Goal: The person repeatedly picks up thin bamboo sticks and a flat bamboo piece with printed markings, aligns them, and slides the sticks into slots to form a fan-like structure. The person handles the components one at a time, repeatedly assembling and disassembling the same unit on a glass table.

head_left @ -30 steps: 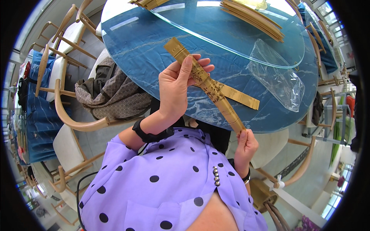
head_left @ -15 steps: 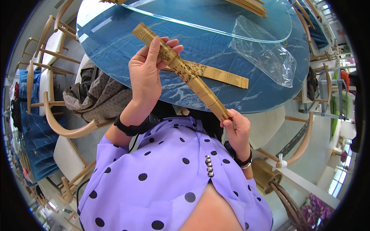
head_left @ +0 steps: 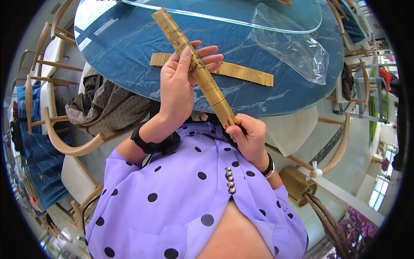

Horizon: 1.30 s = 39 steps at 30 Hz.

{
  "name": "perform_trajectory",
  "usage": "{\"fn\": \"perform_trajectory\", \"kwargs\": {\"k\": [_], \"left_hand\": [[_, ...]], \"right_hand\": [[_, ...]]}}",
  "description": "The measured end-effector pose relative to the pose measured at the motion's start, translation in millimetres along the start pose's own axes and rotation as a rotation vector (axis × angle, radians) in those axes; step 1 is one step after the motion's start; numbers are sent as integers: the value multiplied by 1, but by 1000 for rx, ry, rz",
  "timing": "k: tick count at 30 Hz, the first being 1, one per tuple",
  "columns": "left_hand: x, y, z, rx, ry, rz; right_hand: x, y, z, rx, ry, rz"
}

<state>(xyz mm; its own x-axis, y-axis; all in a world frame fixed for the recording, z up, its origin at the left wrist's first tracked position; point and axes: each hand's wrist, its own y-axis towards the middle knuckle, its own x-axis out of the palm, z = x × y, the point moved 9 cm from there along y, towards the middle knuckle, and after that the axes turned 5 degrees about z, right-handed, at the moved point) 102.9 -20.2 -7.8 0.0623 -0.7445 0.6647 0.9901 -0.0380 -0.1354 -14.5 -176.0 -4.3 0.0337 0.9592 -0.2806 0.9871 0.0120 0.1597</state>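
A long, flat gold packaging strip (head_left: 208, 86) with dark printing slants across the front of me, above the near edge of the table. My left hand (head_left: 177, 84) supports its middle, thumb laid over the front and fingers stretched out behind. The lower end is pinched between the thumb and fingers of my right hand (head_left: 249, 134). Behind the held piece, a second gold strip (head_left: 252, 75) lies flat on the table, partly covered by my left hand and the first strip.
A round table (head_left: 129, 60) has a blue marbled cover and a clear glass turntable (head_left: 224, 21). A crumpled clear plastic bag (head_left: 297, 54) lies at the right. A patterned brown bag (head_left: 108, 105) rests on a wooden chair (head_left: 77, 149) at left; a pale chair seat (head_left: 295, 134) stands at right.
The held strip has turned steeper, its lower end moving left. My left hand has shifted right along it, its fingers now straighter. My right hand still grips the lower end.
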Motion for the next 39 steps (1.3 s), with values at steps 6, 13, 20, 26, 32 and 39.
{"fn": "perform_trajectory", "kwargs": {"k": [6, 13, 20, 26, 32, 39], "left_hand": [[5, 12, -5, -82, 154, 1], [4, 17, -1, -37, 135, 13], [8, 14, -3, 42, 180, -27], [7, 15, -7, 6, 154, -45], [10, 13, -8, -16, 169, -59], [-2, 15, -21, -61, 126, -21]], "right_hand": [[-8, 17, -50, -357, -443, -4], [8, 12, -70, -659, -567, -10], [23, 11, -75, -675, -597, -122], [26, 6, -75, -763, -587, -146], [30, 10, -78, -811, -610, -141], [25, 16, -86, -796, -584, 13]]}}
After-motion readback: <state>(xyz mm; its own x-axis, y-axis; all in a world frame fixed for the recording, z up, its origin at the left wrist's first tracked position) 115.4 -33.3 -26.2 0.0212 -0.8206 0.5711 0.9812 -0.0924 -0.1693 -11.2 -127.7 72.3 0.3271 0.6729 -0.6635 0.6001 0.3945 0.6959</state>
